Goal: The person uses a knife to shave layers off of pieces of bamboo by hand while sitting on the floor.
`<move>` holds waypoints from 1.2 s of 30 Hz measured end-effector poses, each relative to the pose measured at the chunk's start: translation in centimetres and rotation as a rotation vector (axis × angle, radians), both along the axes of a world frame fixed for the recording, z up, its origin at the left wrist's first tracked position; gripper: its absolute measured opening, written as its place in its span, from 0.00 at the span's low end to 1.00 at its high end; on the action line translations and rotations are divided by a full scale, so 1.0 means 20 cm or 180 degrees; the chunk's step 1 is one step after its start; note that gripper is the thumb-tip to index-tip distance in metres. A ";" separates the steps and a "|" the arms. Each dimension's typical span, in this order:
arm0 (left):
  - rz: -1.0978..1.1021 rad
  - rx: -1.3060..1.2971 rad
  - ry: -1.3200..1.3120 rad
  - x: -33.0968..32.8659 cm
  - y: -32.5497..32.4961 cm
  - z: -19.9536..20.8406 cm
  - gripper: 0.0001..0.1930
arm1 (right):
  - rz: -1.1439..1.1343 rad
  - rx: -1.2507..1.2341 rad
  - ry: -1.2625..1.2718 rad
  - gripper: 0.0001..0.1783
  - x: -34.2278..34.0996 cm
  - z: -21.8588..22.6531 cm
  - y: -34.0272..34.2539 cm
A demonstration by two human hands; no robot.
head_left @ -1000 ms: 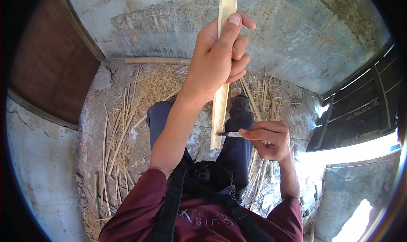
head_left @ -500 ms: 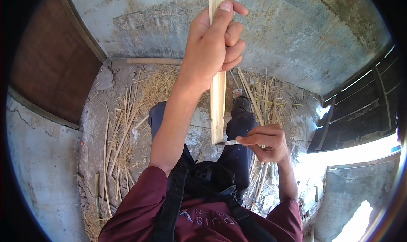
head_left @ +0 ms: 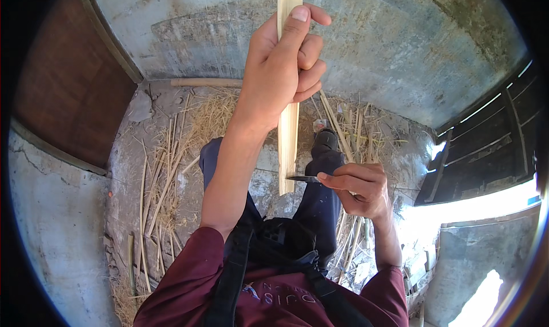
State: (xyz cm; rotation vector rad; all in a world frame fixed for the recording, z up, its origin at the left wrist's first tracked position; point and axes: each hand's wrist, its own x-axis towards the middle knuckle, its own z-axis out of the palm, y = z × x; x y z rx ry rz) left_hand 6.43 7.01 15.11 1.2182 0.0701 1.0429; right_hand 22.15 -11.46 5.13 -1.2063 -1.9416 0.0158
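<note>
"So, where's the strip [head_left: 288, 138]?"
"Upper centre of frame, clamped in the left hand [head_left: 280, 66]"
"And the right hand [head_left: 361, 191]?"
"Gripping a knife [head_left: 303, 179] against the strip's lower end"

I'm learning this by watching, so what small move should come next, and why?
Perhaps a short stroke of the blade toward the lower end of the pale strip: the right hand holds the blade with its tip over the strip just above that end, and the left hand grips the strip higher up.
</note>
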 end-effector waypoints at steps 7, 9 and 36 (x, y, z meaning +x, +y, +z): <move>0.0002 0.0072 -0.0067 0.01 0.00 -0.02 0.18 | 0.0200 -0.0329 -0.0003 0.19 0.04 -0.03 -0.04; 0.0094 0.0096 -0.0074 0.01 0.00 -0.02 0.18 | 0.0182 -0.0553 0.0038 0.18 0.04 -0.02 -0.04; 0.2529 0.0754 -0.1452 -0.17 -0.25 -0.01 0.14 | -0.1553 0.0640 0.0594 0.19 -0.40 -0.27 -0.09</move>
